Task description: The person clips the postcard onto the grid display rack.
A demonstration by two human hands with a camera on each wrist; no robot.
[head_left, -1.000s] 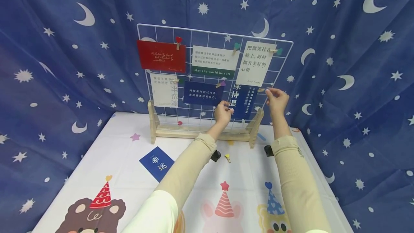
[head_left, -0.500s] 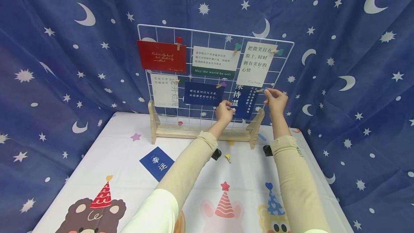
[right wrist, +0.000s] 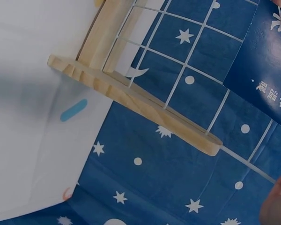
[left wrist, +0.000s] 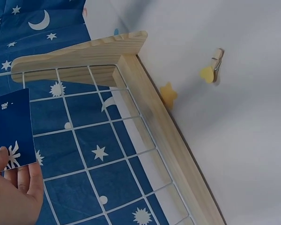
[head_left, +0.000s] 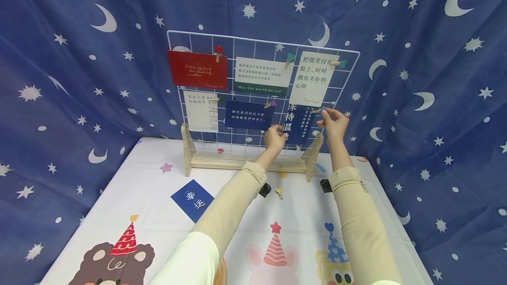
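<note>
A dark blue card [head_left: 296, 127] with white lettering stands against the lower right of the white wire grid [left wrist: 82, 154]. My left hand [head_left: 275, 139] pinches its lower left corner between thumb and fingers, as the left wrist view shows up close. At the card's upper right edge, my right hand [head_left: 336, 122] pinches a small wooden clothespin [head_left: 316, 111] with a bluish end. Only part of the right hand enters the right wrist view. The card's top tucks behind the white card [head_left: 310, 79] above it.
Other clipped cards hang on the grid: a red card [head_left: 198, 70], a white-and-green card [head_left: 261, 76], a navy card [head_left: 248, 115] and a pale card [head_left: 201, 111]. A wooden base [head_left: 245, 163] holds the grid. On the table lie a yellow-heart clothespin [left wrist: 213, 67] and a blue card [head_left: 192, 200].
The right hand has shifted slightly left, carrying the clothespin further over the card's edge. The card has moved a little to the right. The left hand keeps its pinch, moving only slightly.
</note>
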